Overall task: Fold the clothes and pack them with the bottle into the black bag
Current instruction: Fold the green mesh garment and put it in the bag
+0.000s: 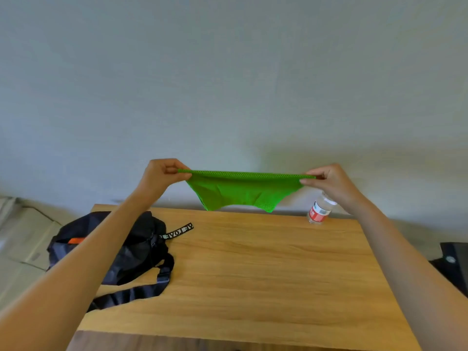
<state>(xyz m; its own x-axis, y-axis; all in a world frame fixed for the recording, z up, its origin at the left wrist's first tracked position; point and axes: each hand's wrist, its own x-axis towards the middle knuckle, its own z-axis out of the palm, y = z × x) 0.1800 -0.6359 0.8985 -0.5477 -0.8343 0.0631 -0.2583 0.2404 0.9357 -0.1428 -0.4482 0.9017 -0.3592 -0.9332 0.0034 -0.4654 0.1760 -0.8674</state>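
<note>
A bright green mesh garment (243,190) hangs in the air above the far edge of the wooden table (253,269), stretched flat between both hands. My left hand (162,174) pinches its left top corner and my right hand (329,179) pinches its right top corner. The black bag (131,249) lies on the table's left side, partly under my left forearm, with straps trailing toward me. A clear plastic bottle (319,211) with a red and white label stands at the far right of the table, partly behind my right wrist.
A plain grey wall rises behind the table. Cardboard boxes (22,239) sit on the floor at the left. A dark object (453,264) sits past the table's right edge. A black strap with white letters (177,231) sticks out of the bag.
</note>
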